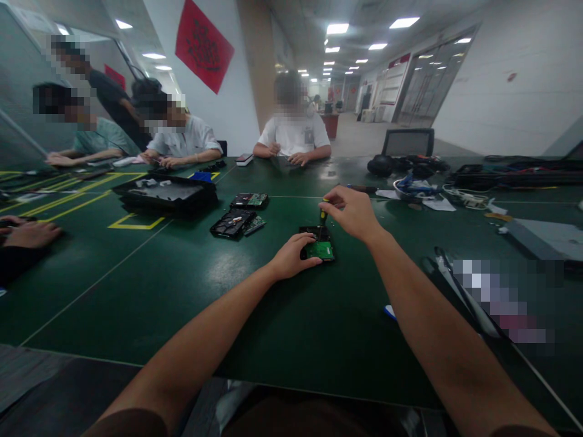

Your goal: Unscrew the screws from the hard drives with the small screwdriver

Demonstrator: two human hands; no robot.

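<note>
A green table [282, 315] carries everything. At its far edge, a person in a white top [294, 133] sits opposite; two more people sit toward the far left corner, with another standing behind them. A stack of black trays [166, 193], with small pale pieces in the top one, lies left of the middle, toward the far edge. A grey case [544, 240] is by the right edge, and a pile of dark cables [514, 173] lies toward the far right corner.

The left hand [295, 256] is partly curled, thumb and fingers set around the left side of a hard drive [320, 250], holding it. The right hand [354, 212] is closed to a pinch on the handle of an upright screwdriver [323, 213], its shaft pointing down at the drive. That drive lies flat near the table's middle, green board up. Two other drives [233, 223] sit between it and the trays, a loose circuit board [254, 226] just beside the nearer one.
</note>
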